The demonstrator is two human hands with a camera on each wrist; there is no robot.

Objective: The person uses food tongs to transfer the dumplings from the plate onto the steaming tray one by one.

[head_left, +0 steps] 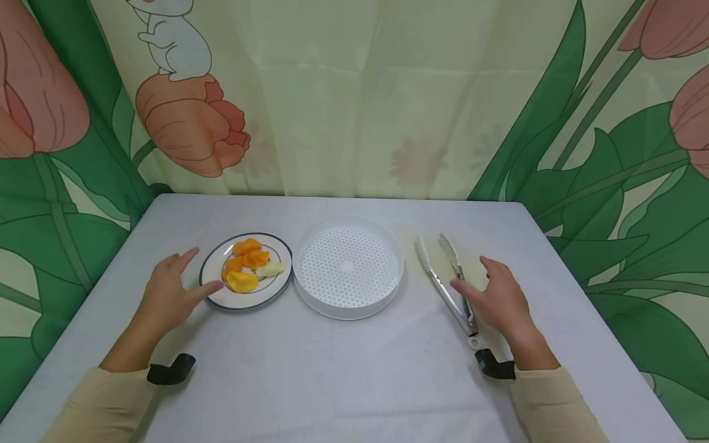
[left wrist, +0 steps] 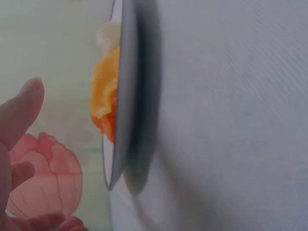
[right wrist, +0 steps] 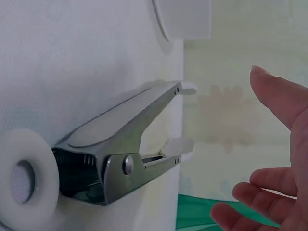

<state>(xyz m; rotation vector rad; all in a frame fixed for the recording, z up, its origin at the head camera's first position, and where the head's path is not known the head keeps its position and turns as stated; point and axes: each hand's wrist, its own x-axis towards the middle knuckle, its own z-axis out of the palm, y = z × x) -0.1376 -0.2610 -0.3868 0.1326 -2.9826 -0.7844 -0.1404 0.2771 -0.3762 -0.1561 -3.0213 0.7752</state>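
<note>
My left hand (head_left: 170, 296) hovers at the left side of a white plate (head_left: 221, 298) with a dark rim, thumb and fingers spread, holding nothing. Orange and yellow pieces (head_left: 242, 282) that look like fruit or vegetable lie on that plate with one pale piece (head_left: 270, 269). In the left wrist view the hand (left wrist: 19, 159) is apart from the plate (left wrist: 126, 106). My right hand (head_left: 500, 299) is held above the handle end of metal tongs (head_left: 447, 298) with white tips. The right wrist view shows the tongs (right wrist: 120, 130) spread on the table, with the hand (right wrist: 284, 163) not touching them.
A round white tray with a perforated base (head_left: 348, 307) stands mid-table, right beside the plate. White cloth covers the table (head_left: 354, 381). Behind it hangs a printed curtain (head_left: 354, 123) with flowers and a rabbit. Black wrist mounts (head_left: 172, 369) sit on both wrists.
</note>
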